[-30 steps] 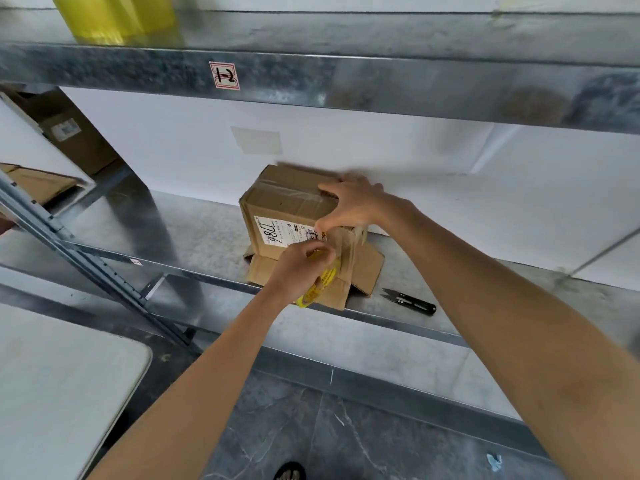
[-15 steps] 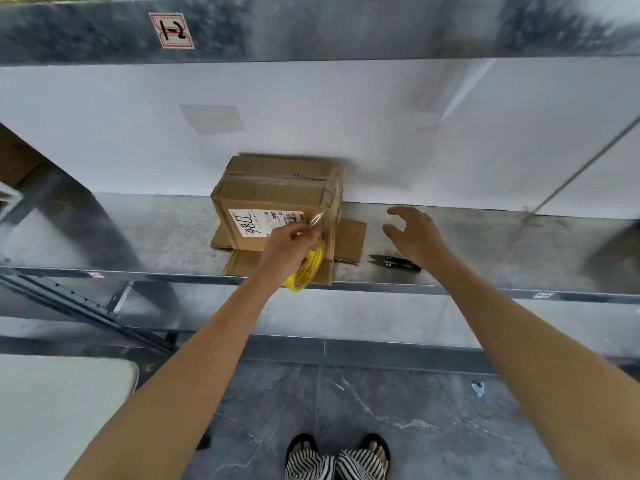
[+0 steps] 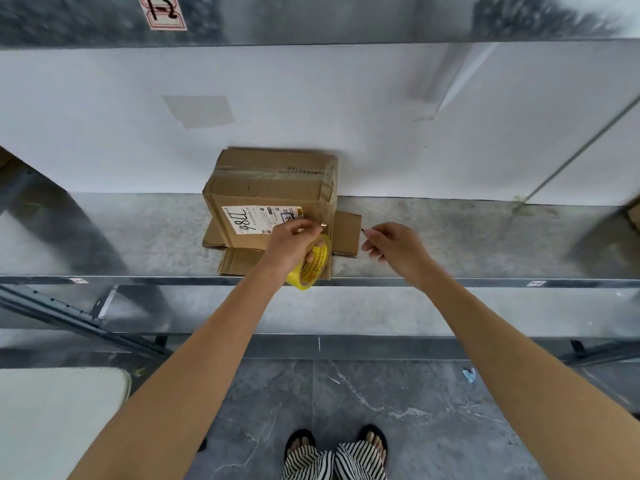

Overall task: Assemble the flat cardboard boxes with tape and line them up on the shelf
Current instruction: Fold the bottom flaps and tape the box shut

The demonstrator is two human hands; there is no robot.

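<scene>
A brown cardboard box with a white label stands on the metal shelf against the white wall. Clear tape runs across its top, and its lower flaps lie spread flat on the shelf. My left hand grips a yellow tape roll at the box's front right corner, with a strip of clear tape stretched up to the box. My right hand is just right of the roll, closed around small black snips; only their tip shows.
An upper shelf beam with a label crosses the top. A diagonal brace runs under the shelf at left. A white table corner sits lower left. Another box's edge shows far right. My sandalled feet stand on grey floor.
My right hand left the box top, reached to the snips lying on the shelf, took hold of them and moved left toward the tape. The left hand stayed on the roll.
</scene>
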